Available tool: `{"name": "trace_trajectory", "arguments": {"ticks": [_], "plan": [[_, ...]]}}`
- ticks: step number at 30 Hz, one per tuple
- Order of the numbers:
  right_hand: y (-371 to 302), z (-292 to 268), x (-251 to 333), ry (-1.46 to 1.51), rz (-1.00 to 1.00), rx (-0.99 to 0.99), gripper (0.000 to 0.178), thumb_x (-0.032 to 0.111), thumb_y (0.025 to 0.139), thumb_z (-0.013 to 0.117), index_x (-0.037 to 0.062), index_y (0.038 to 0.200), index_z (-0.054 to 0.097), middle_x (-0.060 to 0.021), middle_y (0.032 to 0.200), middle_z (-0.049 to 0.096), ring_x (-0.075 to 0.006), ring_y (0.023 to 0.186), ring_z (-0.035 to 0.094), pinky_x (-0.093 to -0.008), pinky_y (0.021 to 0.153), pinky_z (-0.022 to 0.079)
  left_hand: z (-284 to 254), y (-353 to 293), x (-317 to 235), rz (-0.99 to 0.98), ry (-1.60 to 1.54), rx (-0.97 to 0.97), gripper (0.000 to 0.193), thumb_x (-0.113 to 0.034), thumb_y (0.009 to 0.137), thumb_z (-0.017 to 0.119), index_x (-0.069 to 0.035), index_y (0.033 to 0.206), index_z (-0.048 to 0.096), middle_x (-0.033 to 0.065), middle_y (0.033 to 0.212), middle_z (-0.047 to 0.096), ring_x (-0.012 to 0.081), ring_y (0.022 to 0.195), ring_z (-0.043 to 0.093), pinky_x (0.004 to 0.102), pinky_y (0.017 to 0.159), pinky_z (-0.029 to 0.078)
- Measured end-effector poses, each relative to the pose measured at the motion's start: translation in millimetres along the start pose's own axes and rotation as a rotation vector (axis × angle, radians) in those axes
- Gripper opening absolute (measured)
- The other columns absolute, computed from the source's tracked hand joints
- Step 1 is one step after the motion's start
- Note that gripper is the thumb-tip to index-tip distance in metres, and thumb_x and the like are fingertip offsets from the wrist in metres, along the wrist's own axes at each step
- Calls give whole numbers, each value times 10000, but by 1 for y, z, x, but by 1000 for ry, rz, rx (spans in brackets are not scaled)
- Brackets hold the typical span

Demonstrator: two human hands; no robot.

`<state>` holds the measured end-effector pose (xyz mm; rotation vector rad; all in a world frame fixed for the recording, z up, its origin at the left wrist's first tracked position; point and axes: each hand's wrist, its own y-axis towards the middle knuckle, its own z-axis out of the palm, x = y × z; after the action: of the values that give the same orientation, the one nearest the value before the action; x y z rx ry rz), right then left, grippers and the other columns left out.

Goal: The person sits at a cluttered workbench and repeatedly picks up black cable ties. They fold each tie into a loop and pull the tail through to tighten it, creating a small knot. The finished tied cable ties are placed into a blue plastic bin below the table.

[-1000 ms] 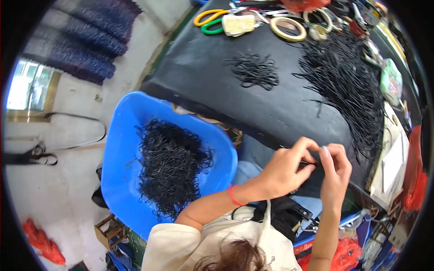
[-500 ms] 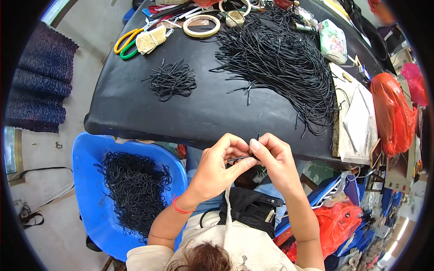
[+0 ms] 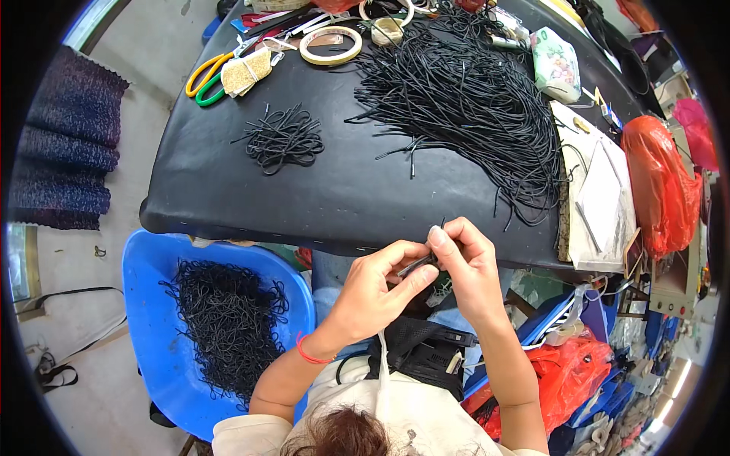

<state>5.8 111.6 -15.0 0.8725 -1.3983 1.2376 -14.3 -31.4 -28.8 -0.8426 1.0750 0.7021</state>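
Note:
My left hand (image 3: 382, 290) is closed on a short stretch of black cord (image 3: 414, 266), just off the table's front edge. Close beside it, my right hand (image 3: 473, 275) pinches the cord between thumb and forefinger, and a dark end pokes up above the fingertips. Most of the cord is hidden by my fingers. On the black-covered table (image 3: 228, 197) lie a small loose bunch of black cords (image 3: 283, 138) and, farther right, a large heap of straight black cords (image 3: 464, 114). To my left, a blue tub (image 3: 141, 304) holds a tangled pile of looped black cords (image 3: 228, 327).
Scissors (image 3: 204, 80) with yellow and green handles, a tan pad (image 3: 247, 72) and tape rolls (image 3: 331, 45) sit at the table's far left. At its right edge are a pale board (image 3: 601, 205), a tissue pack (image 3: 555, 64) and a red plastic bag (image 3: 661, 190).
Both hands have shifted slightly to the right, still pinching the cord. The dark end now stands a little farther right above my right fingertips. The table things lie as before.

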Motion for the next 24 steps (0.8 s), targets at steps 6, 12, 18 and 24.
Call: {"name": "trace_trajectory", "arguments": {"ticks": [6,12,18,24], "plan": [[-2,0,-9,-111,-141,-75,130,125,861,617,27,793,563,44,678,504,-21,620,438,-185,560,368,-3,5,-4,201,251,47,168,-65,830,625,38,962,607,50,805,620,81,690,541,234,625,453],[0,-4,2,47,-46,-35,149,151,880,596,32,799,559,52,683,515,-9,608,434,-172,540,358,-7,7,-5,167,130,59,163,-125,823,642,17,903,638,47,735,624,61,596,511,230,531,418],[-6,-8,4,-86,24,76,182,178,878,602,38,769,559,57,664,503,-3,591,400,-167,514,325,-15,8,-11,-80,139,174,153,-106,854,615,29,925,621,23,807,614,47,763,542,207,676,456],[-6,0,4,18,-74,-51,247,183,872,609,40,688,528,52,616,487,-6,568,379,-177,489,302,0,3,-2,-23,-188,88,135,-93,866,591,36,891,621,-19,742,554,0,630,432,178,527,363]]}}
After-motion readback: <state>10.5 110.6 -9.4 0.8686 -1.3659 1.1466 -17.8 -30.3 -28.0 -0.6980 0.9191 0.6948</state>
